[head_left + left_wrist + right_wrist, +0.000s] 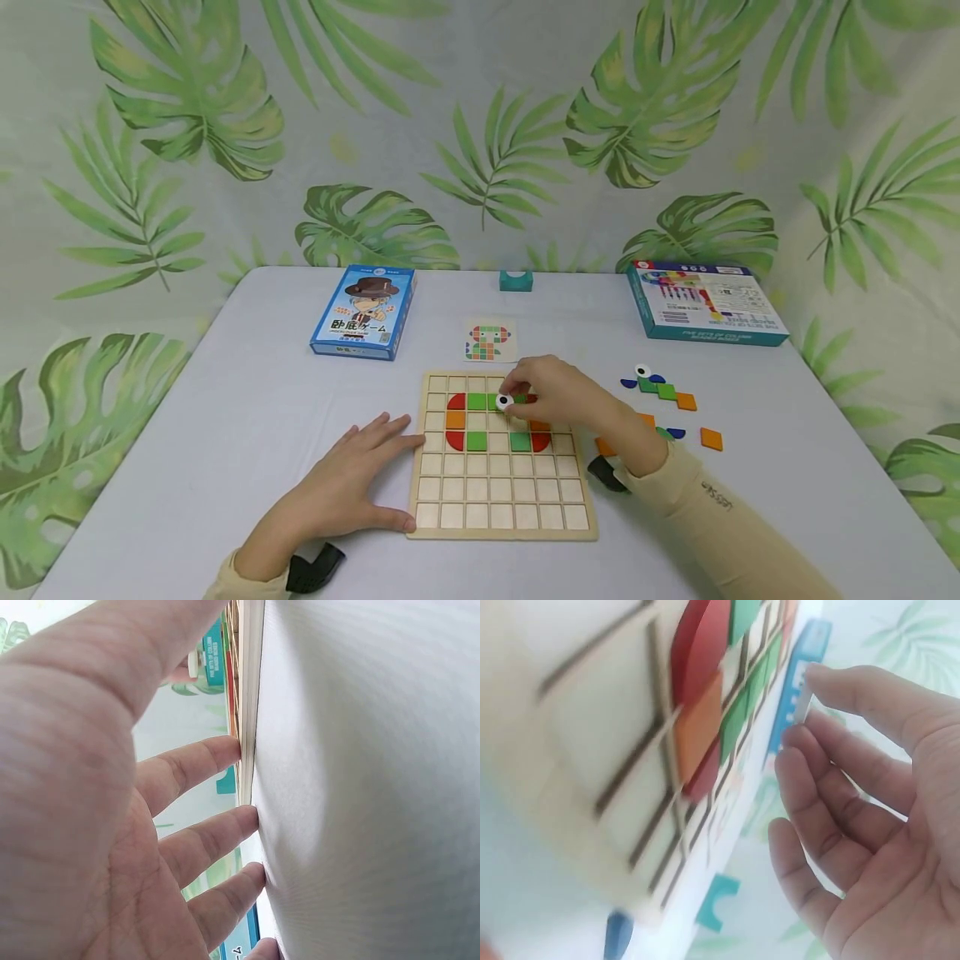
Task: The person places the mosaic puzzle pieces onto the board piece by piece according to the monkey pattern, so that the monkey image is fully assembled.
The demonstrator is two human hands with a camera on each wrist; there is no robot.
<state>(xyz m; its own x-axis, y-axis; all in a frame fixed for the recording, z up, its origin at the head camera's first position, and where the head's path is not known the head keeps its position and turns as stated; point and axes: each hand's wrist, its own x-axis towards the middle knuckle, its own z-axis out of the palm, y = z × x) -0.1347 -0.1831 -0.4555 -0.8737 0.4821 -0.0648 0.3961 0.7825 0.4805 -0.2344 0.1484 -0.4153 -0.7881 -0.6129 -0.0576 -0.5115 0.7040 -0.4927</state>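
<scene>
A wooden grid board (498, 514) lies on the table, with red quarter-round, orange and green square tiles (476, 441) set in its upper cells. Over those cells my right hand (562, 392) pinches a round white eye piece (504, 402) with a black dot between thumb and fingertip. The right wrist view shows the white piece (805, 703) edge-on, held above the board. My left hand (352, 479) is spread at the board's left side, thumb at the lower left corner and index fingertip at the edge. In the left wrist view its fingers (199, 844) are extended.
A pattern card (491, 342) lies behind the board, and a teal holder (516, 282) farther back. Loose tiles (666, 390) are scattered at right. A blue game box (363, 312) stands back left, another box (705, 304) back right. Leaf-print cloth hangs behind.
</scene>
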